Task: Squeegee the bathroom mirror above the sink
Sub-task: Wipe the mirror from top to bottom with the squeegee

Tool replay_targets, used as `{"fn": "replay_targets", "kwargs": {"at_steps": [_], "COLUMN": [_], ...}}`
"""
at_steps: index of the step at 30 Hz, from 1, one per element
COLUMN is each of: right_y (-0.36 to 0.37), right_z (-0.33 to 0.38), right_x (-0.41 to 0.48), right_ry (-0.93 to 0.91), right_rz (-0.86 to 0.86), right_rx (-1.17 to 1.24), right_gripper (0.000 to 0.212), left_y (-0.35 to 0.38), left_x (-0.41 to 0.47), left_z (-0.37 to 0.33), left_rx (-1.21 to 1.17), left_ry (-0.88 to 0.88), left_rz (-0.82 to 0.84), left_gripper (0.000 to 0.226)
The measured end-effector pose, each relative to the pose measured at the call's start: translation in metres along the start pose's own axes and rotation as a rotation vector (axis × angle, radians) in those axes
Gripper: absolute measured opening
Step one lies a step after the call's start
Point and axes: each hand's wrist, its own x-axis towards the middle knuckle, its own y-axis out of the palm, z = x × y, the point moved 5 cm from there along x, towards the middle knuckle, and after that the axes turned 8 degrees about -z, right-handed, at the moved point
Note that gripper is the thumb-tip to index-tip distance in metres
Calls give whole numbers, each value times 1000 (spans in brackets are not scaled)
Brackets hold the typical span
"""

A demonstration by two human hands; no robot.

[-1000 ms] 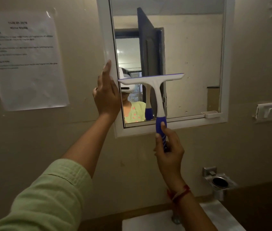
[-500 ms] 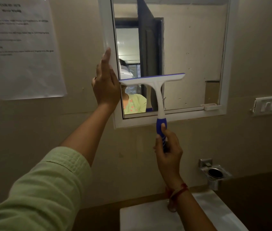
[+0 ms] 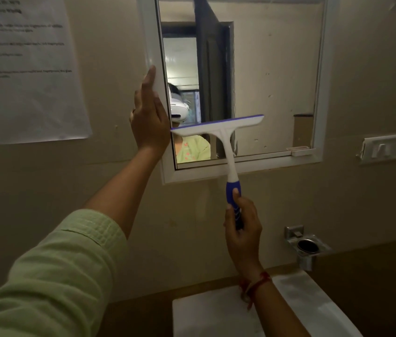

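The mirror (image 3: 274, 76) hangs on the beige wall in a white frame (image 3: 245, 170). My right hand (image 3: 242, 229) grips the blue handle of a white squeegee (image 3: 219, 128); its blue-edged blade lies across the lower left part of the glass, tilted up to the right. My left hand (image 3: 149, 115) rests with straight fingers on the left side of the white frame. The white sink (image 3: 216, 312) shows below, partly hidden by my right forearm.
A printed paper sheet (image 3: 27, 69) is taped to the wall at left. A white switch plate (image 3: 386, 148) sits right of the mirror. A metal holder (image 3: 307, 246) is fixed to the wall above the sink's right side.
The squeegee blade has slid down the glass toward the lower frame. The view has tilted down a little. My left hand stays on the frame.
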Motion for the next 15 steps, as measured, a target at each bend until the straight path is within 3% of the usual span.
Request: {"fn": "replay_targets", "kwargs": {"at_steps": [3, 6, 10, 15], "right_y": [-6, -12, -9, -5], "right_z": [-13, -22, -13, -8], "right_x": [-29, -55, -35, -19], "right_ry": [19, 61, 89, 73], "right_rz": [47, 52, 13, 28], "right_rx": [-31, -46, -32, -38], "right_gripper": [32, 44, 32, 32], "left_y": [0, -2, -2, -3], "left_x": [0, 0, 0, -1], "left_z": [1, -2, -4, -7], "left_rx": [9, 9, 22, 14], "left_ry": [6, -12, 13, 45], "left_rz": [-3, -6, -15, -19], "left_gripper": [40, 40, 40, 40]}}
